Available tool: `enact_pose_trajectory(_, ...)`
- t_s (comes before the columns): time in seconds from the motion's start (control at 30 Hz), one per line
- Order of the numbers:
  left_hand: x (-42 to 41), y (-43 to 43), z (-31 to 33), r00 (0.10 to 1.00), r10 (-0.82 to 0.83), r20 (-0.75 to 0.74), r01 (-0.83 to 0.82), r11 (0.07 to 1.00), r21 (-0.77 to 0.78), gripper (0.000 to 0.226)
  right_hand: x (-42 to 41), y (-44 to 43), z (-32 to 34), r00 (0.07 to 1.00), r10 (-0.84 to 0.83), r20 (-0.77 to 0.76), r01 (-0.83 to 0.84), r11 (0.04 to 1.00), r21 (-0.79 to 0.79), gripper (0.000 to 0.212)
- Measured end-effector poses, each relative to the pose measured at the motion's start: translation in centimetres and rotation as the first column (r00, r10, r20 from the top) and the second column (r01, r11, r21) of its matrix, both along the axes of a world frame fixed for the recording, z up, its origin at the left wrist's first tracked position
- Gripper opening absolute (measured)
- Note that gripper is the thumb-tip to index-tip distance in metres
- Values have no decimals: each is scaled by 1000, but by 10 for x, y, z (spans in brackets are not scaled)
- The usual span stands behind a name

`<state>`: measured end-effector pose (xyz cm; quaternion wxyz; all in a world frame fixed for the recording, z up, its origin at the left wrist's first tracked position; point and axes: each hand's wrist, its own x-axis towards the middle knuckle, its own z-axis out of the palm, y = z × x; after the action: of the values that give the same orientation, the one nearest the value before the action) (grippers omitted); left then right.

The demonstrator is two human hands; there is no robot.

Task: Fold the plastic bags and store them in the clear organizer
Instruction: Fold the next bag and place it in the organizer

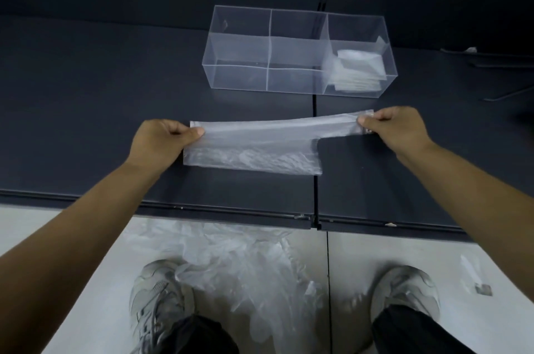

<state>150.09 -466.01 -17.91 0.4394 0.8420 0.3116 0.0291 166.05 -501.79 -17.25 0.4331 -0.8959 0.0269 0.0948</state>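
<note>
A translucent plastic bag (254,148) lies stretched lengthwise on the dark shelf (86,110). My left hand (160,141) pinches its left end between thumb and curled fingers. My right hand (398,128) pinches the narrow handle end at the right. Behind the bag stands the clear organizer (297,51) with three compartments side by side. Its right compartment holds several folded bags (358,70); the other two look empty.
A loose heap of plastic bags (245,264) lies on the pale floor between my two shoes, below the shelf's front edge (202,209). A small scrap (474,275) lies on the floor at the right. A seam runs down the shelf's middle.
</note>
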Motion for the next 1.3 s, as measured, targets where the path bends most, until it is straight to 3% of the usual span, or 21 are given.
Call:
enact_pose_trajectory(0.2,-2,-6,3,1000,-4,-2,4,995,99,27,6,2,-3,1000,6,-3,-6,992,-123,26)
enact_pose_trajectory(0.47,-46,-29,15,972,235,-26,-236,950,-206,40,4,4,-1,999,49,3,-47,974,-222,25)
enact_pose_trajectory(0.67,-73,-47,17,987,158,-33,-161,954,-253,47,5,6,1,997,76,-21,-78,963,-257,26)
enact_pose_trajectory(0.83,-79,-50,12,994,72,-81,-75,997,-36,27,6,7,1,997,74,-10,-74,957,-280,29)
enact_pose_trajectory(0.93,-82,-48,16,989,23,-145,-16,999,52,63,9,8,2,996,71,-53,-82,962,-262,28)
enact_pose_trajectory(1.03,-77,-48,25,1000,7,6,-9,958,288,53,2,11,11,999,-29,-20,24,971,-236,24)
enact_pose_trajectory(1.1,-63,-53,29,985,-95,145,26,907,421,38,-12,27,22,979,-39,201,89,966,-244,18)
enact_pose_trajectory(1.17,-49,-63,26,957,-254,140,151,849,506,34,-37,59,32,919,119,377,-57,984,-170,5)
enact_pose_trajectory(1.2,-44,-69,22,938,-332,95,236,819,523,34,-52,79,35,881,233,411,-186,971,-152,10)
enact_pose_trajectory(1.3,-41,-84,4,879,-474,-37,425,748,510,40,-98,134,27,744,568,353,-554,819,-151,26)
